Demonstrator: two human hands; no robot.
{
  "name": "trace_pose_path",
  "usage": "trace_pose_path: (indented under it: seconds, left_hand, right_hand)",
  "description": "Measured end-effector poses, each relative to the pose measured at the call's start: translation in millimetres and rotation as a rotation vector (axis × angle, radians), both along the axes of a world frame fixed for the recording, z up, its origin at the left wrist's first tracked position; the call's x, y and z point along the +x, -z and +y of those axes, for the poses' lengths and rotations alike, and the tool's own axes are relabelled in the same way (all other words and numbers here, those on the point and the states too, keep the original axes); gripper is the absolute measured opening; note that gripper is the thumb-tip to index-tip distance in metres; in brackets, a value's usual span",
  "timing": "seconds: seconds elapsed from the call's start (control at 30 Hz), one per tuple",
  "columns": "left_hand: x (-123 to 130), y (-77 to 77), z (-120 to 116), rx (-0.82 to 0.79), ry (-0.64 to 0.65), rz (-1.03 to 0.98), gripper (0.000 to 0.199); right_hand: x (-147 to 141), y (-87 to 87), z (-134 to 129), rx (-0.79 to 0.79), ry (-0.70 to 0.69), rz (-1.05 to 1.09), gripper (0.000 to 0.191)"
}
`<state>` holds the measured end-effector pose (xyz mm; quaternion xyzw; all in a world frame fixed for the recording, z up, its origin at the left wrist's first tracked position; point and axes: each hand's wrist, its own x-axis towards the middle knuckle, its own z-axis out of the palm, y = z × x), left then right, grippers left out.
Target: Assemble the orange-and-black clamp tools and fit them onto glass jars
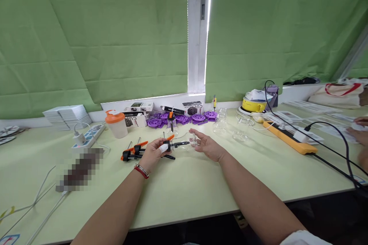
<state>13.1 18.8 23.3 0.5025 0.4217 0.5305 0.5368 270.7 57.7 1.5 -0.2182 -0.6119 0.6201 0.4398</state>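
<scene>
A clear bottle (184, 137) lies on its side in the air between my hands, a dark tube inside it. My left hand (154, 154) grips the black spray head (168, 146) at the bottle's neck; an orange trigger sticks up behind the fingers. At the bottle's base, my right hand (209, 146) curves its fingers around the clear wall. Two loose spray heads (126, 155) with orange triggers and dark tubes lie beside my left hand. Behind the held bottle stands another bottle with a black and orange spray head (171, 121).
Purple plastic holders (181, 120) and printed boxes (136, 120) line the back. Clear bottles (241, 132) stand right of them. An orange-lidded shaker cup (116, 125) is left. An orange power strip (290, 138) with black cables lies right, near another person's hand (359, 132).
</scene>
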Motion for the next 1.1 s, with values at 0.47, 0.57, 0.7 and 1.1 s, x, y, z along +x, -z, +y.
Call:
trace_pose_path:
  seconds: [0.47,0.57,0.7,1.1]
  left_hand:
    - [0.1,-5.5,-6.4,0.017,0.103,-0.008,0.034]
    - [4.0,-7.6,-11.8,0.038,0.122,0.069,0.035]
    - [8.9,-8.6,-17.5,0.081,0.056,0.219,0.037]
    - [12.0,-4.9,-14.7,0.143,-0.004,0.245,0.023]
  right_hand:
    - [-3.8,-3.4,-1.7,0.050,-0.010,0.091,0.077]
    - [-8.4,-3.6,-3.9,0.058,-0.004,0.111,0.081]
    - [-10.8,-4.8,-6.8,0.056,0.010,0.095,0.082]
    - [-19.9,-8.0,-10.1,-0.159,0.107,-0.154,0.055]
